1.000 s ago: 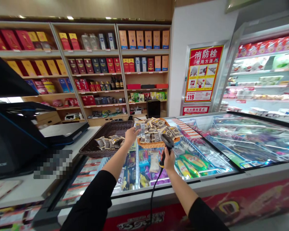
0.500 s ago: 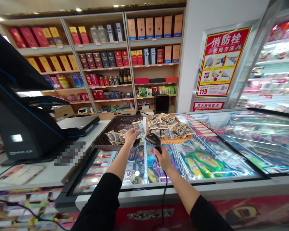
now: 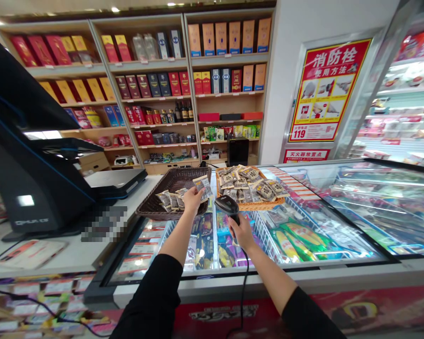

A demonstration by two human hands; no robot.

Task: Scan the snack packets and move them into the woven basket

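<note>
Left hand (image 3: 192, 200) pinched 1 packet (image 3: 205, 184) by the 3 o'clock edge of the dark basket (image 3: 178, 175), right hand (image 3: 242, 231) gripped the scanner (image 3: 226, 204), and the tan basket (image 3: 261, 205) sat at the scanner's 2 o'clock!

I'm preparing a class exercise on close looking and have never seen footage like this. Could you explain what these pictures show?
No machine does the handling here; these are a person's bare hands. Every picture comes from one camera worn on the head, looking forward and down. The left hand holds a small packet near the right edge of a dark basket. The right hand grips a black corded scanner. A lighter wicker basket rests on the glass-topped freezer, just right of the dark one. Both baskets contain more packets.
</note>
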